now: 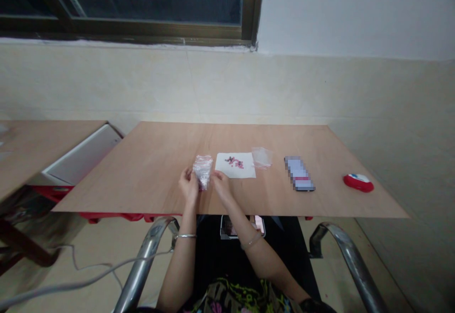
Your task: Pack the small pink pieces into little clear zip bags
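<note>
My left hand (188, 184) and my right hand (221, 183) both pinch a small clear plastic bag (202, 170) with small pale pieces in it, holding it upright just above the wooden table (149, 170). Right of the bag lies a white paper sheet (235, 165) with a few pink and dark small pieces on it. Another small clear bag (262, 157) rests at the sheet's far right corner.
A phone (299, 173) lies flat right of the sheet, and a red and white object (358, 182) sits near the table's right edge. A white board (83, 155) leans between this table and a second table on the left. Metal chair arms (149, 251) flank my lap.
</note>
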`<state>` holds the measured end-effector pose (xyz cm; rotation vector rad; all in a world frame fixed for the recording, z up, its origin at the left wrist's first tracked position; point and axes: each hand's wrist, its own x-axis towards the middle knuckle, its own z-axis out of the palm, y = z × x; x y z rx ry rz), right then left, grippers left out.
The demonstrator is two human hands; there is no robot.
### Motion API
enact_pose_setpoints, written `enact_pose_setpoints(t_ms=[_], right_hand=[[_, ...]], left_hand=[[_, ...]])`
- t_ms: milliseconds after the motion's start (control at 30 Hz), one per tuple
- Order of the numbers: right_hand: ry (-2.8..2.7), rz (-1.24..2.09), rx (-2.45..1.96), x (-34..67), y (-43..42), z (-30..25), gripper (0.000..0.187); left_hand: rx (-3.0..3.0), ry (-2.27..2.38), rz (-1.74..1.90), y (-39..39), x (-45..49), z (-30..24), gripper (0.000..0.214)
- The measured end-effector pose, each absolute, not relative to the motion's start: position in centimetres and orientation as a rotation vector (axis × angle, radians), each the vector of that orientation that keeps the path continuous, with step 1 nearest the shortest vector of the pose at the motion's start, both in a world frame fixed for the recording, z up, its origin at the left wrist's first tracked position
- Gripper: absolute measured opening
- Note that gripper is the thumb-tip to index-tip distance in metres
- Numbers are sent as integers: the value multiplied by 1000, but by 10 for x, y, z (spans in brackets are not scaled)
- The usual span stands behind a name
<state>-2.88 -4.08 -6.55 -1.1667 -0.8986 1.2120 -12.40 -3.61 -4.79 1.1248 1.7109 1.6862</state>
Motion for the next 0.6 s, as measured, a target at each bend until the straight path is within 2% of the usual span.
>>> enact_pose_setpoints(t_ms=[133,267,400,600], right_hand=[[-1012,1246,-1126,-8,-37,-58,18],[-1033,1075,-1185,55,-31,-47,24],[-1132,694,-1305,128,-31,-42,32],[-1260,568,-1482,177,-24,-47,37]], left_hand=[[1098,1903,1683,-37,-121,-44,34],[1180,2030,1752,-37,-117,-42,37],[1363,1878,1750,-35,-96,-44,30],[1608,1527,1488,-24,-28,-34,26]])
